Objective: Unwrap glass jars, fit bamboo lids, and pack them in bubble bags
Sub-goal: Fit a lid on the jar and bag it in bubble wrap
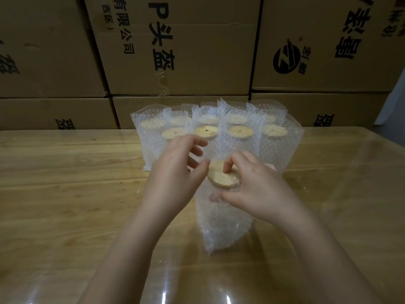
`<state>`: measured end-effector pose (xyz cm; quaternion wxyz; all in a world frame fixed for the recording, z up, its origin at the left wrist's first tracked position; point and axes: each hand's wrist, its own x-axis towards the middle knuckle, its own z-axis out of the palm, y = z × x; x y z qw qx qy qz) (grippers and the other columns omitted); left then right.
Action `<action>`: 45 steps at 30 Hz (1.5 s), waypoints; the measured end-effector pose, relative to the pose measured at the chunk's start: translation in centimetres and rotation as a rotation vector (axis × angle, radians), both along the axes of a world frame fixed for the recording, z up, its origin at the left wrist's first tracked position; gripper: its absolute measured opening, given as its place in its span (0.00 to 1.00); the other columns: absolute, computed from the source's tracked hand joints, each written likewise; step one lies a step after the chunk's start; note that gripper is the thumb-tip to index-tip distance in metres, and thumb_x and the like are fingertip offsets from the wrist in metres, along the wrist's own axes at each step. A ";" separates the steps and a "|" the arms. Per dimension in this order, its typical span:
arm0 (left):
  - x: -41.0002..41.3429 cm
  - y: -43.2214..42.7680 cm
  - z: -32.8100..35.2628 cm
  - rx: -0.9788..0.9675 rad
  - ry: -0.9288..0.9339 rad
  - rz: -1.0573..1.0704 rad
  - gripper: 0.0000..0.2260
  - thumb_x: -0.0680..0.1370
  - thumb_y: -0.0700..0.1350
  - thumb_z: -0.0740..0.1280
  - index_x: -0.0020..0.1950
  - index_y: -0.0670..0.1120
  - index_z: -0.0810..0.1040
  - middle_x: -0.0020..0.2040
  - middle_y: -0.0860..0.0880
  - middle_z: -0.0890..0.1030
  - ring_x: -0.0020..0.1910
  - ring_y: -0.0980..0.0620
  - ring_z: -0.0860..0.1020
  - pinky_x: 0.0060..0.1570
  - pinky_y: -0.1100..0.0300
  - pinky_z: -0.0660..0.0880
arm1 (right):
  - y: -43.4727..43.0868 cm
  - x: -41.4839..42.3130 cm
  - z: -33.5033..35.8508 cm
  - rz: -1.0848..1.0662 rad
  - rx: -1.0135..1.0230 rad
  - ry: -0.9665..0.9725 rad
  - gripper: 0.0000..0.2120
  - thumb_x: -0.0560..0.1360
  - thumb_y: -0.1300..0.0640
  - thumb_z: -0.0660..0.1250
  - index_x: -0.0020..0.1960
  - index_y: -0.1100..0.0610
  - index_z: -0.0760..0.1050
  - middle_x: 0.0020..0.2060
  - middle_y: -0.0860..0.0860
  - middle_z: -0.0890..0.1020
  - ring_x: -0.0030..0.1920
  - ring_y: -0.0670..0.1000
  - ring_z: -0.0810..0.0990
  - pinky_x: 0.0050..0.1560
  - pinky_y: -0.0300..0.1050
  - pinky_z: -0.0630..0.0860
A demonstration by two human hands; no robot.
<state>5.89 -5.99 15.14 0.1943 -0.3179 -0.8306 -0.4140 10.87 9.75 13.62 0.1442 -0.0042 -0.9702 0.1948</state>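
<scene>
Big brown cardboard boxes with black writing are piled up like a wall at the back. In front of them is a wide wooden worktop with a shiny clear cover lying flat on it.

At the far side of the worktop stands a bunch of packed bags. They are set close together in two rows. Each one has a round light wood top showing in its mouth.

Nearer, in the middle of the worktop, one bubble bag stands up by itself, just in front of the packed bags. A glass jar is inside it. Only a bit of the jar's rim shows at the top.

Both bare arms reach in from the bottom, and the two hands meet at the mouth of the bag. The right hand holds the top of the bubble bag. Its thumb presses on the front, its other fingers curl round the far side, and one fingertip pushes down on the lid. The left hand is at the left side of the bag's mouth. Its fingers are bent and spread apart. I cannot tell if they pinch the thin edge of the bag.

The bamboo lid sits on top of the jar, between the two hands.
</scene>
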 end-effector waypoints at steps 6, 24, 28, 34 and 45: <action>1.6 -1.7 1.8 -0.531 0.297 -0.166 0.17 0.78 0.63 0.54 0.55 0.56 0.76 0.50 0.60 0.76 0.31 0.62 0.74 0.27 0.67 0.71 | 1.2 0.3 0.7 0.048 -0.263 -0.052 0.19 0.64 0.32 0.61 0.49 0.42 0.69 0.52 0.37 0.67 0.48 0.39 0.74 0.46 0.40 0.72; -0.3 -3.8 2.1 -0.357 0.353 -0.090 0.09 0.78 0.49 0.66 0.45 0.48 0.84 0.40 0.56 0.80 0.33 0.55 0.78 0.30 0.52 0.77 | 2.8 0.7 1.7 -0.082 -0.663 0.166 0.36 0.67 0.29 0.44 0.59 0.49 0.77 0.49 0.33 0.76 0.54 0.34 0.73 0.51 0.35 0.67; -1.0 -4.5 1.9 -0.372 0.295 -0.019 0.15 0.74 0.56 0.61 0.46 0.49 0.84 0.50 0.54 0.78 0.34 0.55 0.77 0.32 0.50 0.77 | 2.8 1.3 2.4 -0.059 -0.538 0.154 0.28 0.75 0.34 0.48 0.54 0.51 0.79 0.51 0.39 0.78 0.54 0.38 0.75 0.55 0.40 0.70; -1.4 -4.8 1.7 -0.388 0.197 -0.025 0.20 0.72 0.63 0.55 0.45 0.54 0.82 0.56 0.59 0.75 0.40 0.65 0.75 0.36 0.51 0.79 | 3.7 2.1 2.3 -0.053 -0.137 0.146 0.15 0.79 0.55 0.55 0.61 0.45 0.74 0.50 0.40 0.72 0.48 0.40 0.72 0.44 0.39 0.71; -1.9 -5.1 1.5 -0.368 0.174 -0.041 0.11 0.73 0.56 0.63 0.45 0.54 0.83 0.42 0.61 0.79 0.39 0.62 0.78 0.36 0.51 0.78 | 4.3 2.3 2.9 -0.078 -0.050 0.218 0.06 0.77 0.57 0.64 0.46 0.48 0.78 0.42 0.39 0.78 0.46 0.41 0.76 0.46 0.45 0.76</action>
